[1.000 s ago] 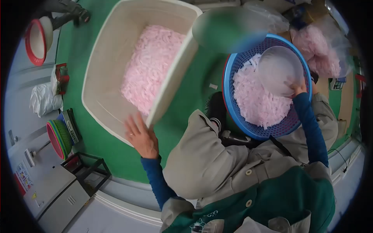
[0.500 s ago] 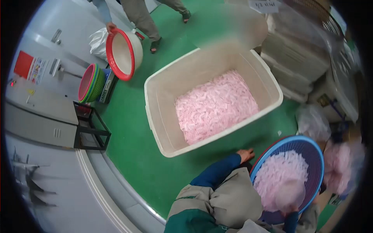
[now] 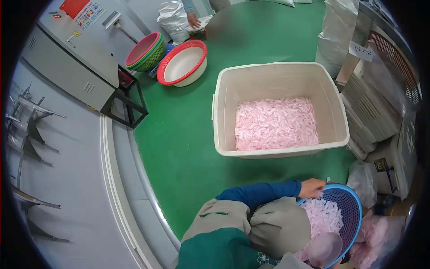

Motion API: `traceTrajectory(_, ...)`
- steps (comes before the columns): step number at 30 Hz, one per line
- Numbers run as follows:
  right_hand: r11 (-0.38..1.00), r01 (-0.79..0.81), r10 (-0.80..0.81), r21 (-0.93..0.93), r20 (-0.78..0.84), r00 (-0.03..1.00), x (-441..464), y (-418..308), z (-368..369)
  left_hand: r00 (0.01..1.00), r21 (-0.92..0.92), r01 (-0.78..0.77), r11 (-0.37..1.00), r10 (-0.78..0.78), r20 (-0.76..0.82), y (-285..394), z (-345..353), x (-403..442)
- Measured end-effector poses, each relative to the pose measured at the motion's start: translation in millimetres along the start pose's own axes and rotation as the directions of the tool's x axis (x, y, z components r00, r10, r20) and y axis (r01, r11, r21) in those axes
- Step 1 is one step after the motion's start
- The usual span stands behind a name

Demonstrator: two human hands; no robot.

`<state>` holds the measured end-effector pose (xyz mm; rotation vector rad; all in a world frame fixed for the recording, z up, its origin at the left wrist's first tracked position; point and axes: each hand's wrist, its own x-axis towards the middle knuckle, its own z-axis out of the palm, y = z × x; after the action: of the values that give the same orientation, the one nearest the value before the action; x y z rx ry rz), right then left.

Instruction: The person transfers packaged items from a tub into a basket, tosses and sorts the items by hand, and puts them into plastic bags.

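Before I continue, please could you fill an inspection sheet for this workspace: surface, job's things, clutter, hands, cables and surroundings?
Surface: green floor, bare in front of the cream tub.
Job's things: blue basket holds pale pink pieces and a translucent bowl; cream tub holds a pink heap.
Clutter: red-rimmed basin beside stacked baskets.
Hands: left hand at the blue basket's rim, grip unclear; right hand barely shows near the translucent bowl, grip unclear.
Cables: nothing seen.
Surroundings: grey cabinet; another person's hand near a white sack.

Translucent bowl (image 3: 325,249), apparently tilted, over pale pink pieces (image 3: 320,216) in a blue perforated basket (image 3: 344,197).
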<state>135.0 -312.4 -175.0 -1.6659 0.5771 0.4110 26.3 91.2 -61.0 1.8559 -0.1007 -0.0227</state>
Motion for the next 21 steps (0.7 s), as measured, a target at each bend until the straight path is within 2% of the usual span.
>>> traceTrajectory(2, 1.0, 0.015, -0.014, 0.024, -0.019, 1.0, -6.5, 0.7, -26.3, 0.928, 0.056, -0.358, 0.932, 0.348, 0.129, 26.5, -6.0, 5.7)
traceTrajectory(3, 0.999, 0.02, -0.019, 0.044, -0.027, 0.999, -7.8, 4.9, -42.1, 0.871, 0.045, -0.464, 0.885, 0.446, 0.204, 38.4, -1.5, 11.1)
traceTrajectory(5, 0.996, 0.039, -0.035, 0.076, -0.053, 0.998, -13.8, 13.7, -83.4, 0.848, 0.096, -0.473, 0.876, 0.423, 0.319, 43.4, -5.3, 20.8)
traceTrajectory(7, 0.993, 0.055, -0.044, 0.104, -0.098, 0.994, -28.4, 18.1, -122.1, 0.884, 0.185, -0.332, 0.925, 0.237, 0.404, 38.7, -4.1, 25.4)
traceTrajectory(8, 0.989, 0.07, -0.056, 0.127, -0.111, 0.992, -29.1, 21.1, -132.3, 0.909, 0.311, -0.2, 0.929, 0.058, 0.412, 27.8, -4.8, 24.5)
traceTrajectory(9, 0.982, 0.083, -0.061, 0.173, -0.126, 0.99, -31.3, 27.1, -136.6, 0.886, 0.351, -0.091, 0.932, -0.085, 0.457, 22.3, -8.4, 22.6)
traceTrajectory(10, 0.973, 0.091, -0.064, 0.214, -0.13, 0.99, -27.8, 30.2, -141.1, 0.821, 0.348, 0.053, 0.936, -0.239, 0.518, 19.7, -9.6, 16.1)
traceTrajectory(12, 0.959, 0.1, -0.064, 0.266, -0.139, 0.988, -19.1, 38.9, -152.2, 0.629, 0.287, 0.401, 0.87, -0.489, 0.604, 21.9, -3.7, -8.1)
traceTrajectory(13, 0.954, 0.103, -0.064, 0.282, -0.145, 0.987, -14.5, 42.8, -159.1, 0.581, 0.244, 0.559, 0.793, -0.584, 0.567, 26.4, 8.7, -24.8)
traceTrajectory(14, 0.949, 0.105, -0.065, 0.298, -0.142, 0.988, -5.1, 46.5, -165.0, 0.609, 0.173, 0.657, 0.734, -0.652, 0.452, 26.1, 30.2, -37.3)
traceTrajectory(15, 0.944, 0.106, -0.063, 0.313, -0.144, 0.988, 3.1, 51.6, -171.0, 0.625, 0.075, 0.73, 0.679, -0.708, 0.329, 26.0, 51.8, -49.8)
traceTrajectory(17, 0.933, 0.108, -0.063, 0.342, -0.14, 0.988, 20.1, 53.6, -174.5, 0.649, -0.063, 0.761, 0.646, -0.759, 0.061, -18.3, 85.7, -46.4)
traceTrajectory(18, 0.931, 0.111, -0.065, 0.348, -0.14, 0.988, 26.1, 56.3, -180.9, 0.642, -0.135, 0.751, 0.646, -0.763, -0.075, -16.3, 96.1, -44.6)
traceTrajectory(19, 0.93, 0.119, -0.076, 0.348, -0.136, 0.988, 36.0, 58.0, -185.2, 0.613, -0.185, 0.777, 0.601, -0.79, 0.008, -18.5, 94.5, -42.6)
traceTrajectory(21, 0.922, 0.135, -0.094, 0.363, -0.127, 0.987, 49.9, 65.3, -195.6, 0.539, -0.259, 0.832, 0.49, -0.824, 0.173, 27.8, 77.1, -37.8)
